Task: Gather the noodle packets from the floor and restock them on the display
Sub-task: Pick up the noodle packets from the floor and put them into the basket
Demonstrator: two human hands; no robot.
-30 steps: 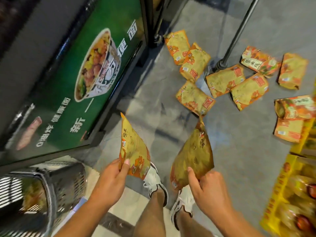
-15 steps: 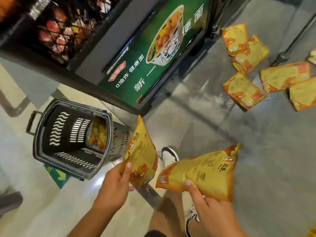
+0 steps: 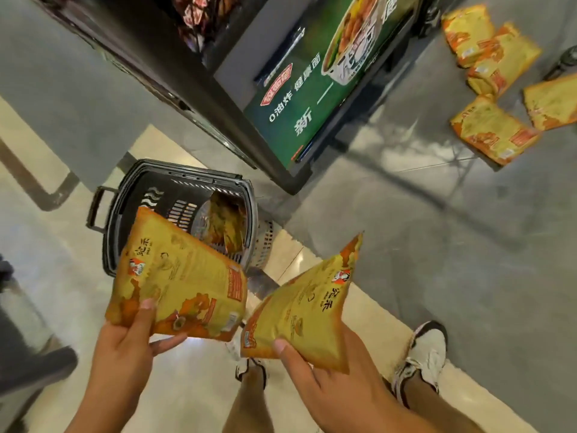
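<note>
Looks like a grocery shop: plastic shopping basket (image 3: 184, 195) on the tiled floor, a green noodle-ad display stand (image 3: 315, 98), packaged snacks (image 3: 199, 14) racked above.

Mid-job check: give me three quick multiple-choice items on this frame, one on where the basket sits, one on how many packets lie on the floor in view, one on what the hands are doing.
1. The basket sits:
A. left of the green display panel
B. right of the loose packets
C. on a shelf

2. Noodle packets on the floor at upper right:
A. one
B. four
C. nine

3. The hands:
A. both free
B. only left holding
C. each holding a packet

Key: 1 A, it stands on the floor by the panel's left end. 2 B, four show. 3 C, left hand grips one packet, right hand another.
</note>
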